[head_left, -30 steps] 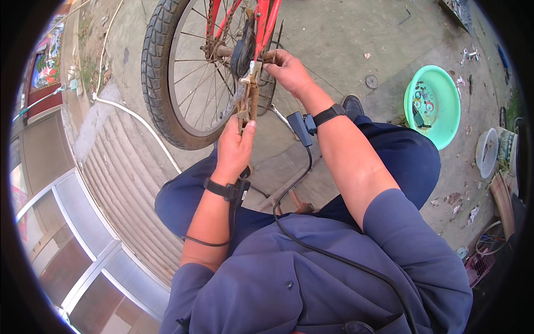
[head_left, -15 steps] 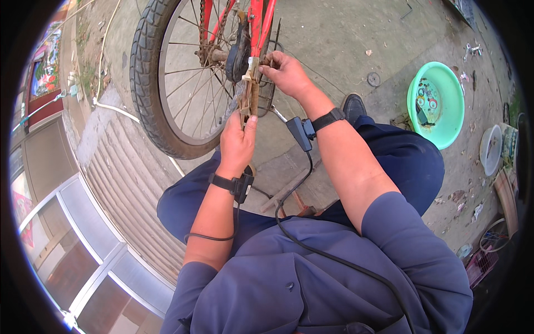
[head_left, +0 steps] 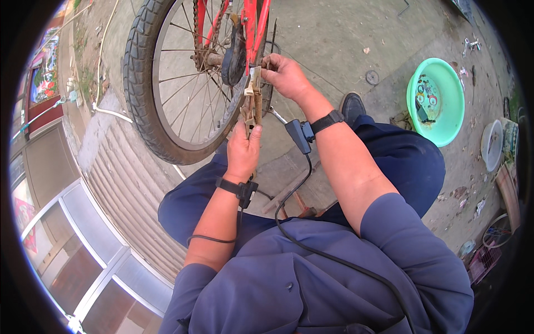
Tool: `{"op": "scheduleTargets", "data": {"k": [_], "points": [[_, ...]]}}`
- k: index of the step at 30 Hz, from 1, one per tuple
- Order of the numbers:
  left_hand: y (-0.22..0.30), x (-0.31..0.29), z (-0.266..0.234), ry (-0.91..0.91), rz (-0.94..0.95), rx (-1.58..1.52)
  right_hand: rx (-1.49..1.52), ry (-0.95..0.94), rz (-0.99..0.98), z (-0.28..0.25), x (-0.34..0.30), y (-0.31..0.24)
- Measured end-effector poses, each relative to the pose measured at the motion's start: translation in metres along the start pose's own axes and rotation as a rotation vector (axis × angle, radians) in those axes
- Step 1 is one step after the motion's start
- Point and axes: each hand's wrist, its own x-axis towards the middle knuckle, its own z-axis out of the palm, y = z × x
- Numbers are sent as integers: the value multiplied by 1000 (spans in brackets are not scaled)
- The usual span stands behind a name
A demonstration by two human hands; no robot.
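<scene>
A bicycle wheel (head_left: 132, 92) with a dark knobbly tyre stands in front of me, joined to a red frame (head_left: 261, 25). Below the frame's end is a worn metal kickstand (head_left: 248, 91) with a rusty coil spring (head_left: 258, 104) along it. My left hand (head_left: 242, 156) is closed round the lower end of this kickstand, thumb on its right side. Higher up, my right hand (head_left: 290, 80) pinches beside the top of the kickstand, near the frame end; what lies between its fingertips is hidden. A black pedal-like part (head_left: 233, 64) sits left of the frame end.
To the right stands a light green basin (head_left: 450, 106) holding small parts. Beyond it is a white bowl (head_left: 492, 146). A flat round disc (head_left: 372, 77) and some metal tools (head_left: 471, 47) lie on the concrete. Black cables run from my wrist straps.
The kickstand's lower end and my left hand have shifted slightly down and right. The wheel and frame appear a little further left. My right hand keeps its pinch in nearly the same place.
</scene>
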Motion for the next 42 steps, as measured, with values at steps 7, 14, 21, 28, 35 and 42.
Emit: {"op": "scheduleTargets", "data": {"k": [7, 14, 21, 28, 35, 42], "points": [[2, 4, -1, 25, -5, -78, -75, 22, 29, -4, -4, -6], [4, 17, 6, 43, -32, -132, -38, 42, 11, -3, -5, -7], [3, 24, 22, 83, -34, -218, 5, 27, 12, -3, -3, -3], [-4, 30, 30, 75, -33, -250, -47, 23, 8, -7, -6, -11], [-7, 35, 29, 109, 62, -251, -21, 30, 8, -6, -6, -12], [-3, 42, 22, 116, 30, -178, -11, 27, 24, -7, -6, -12]]}}
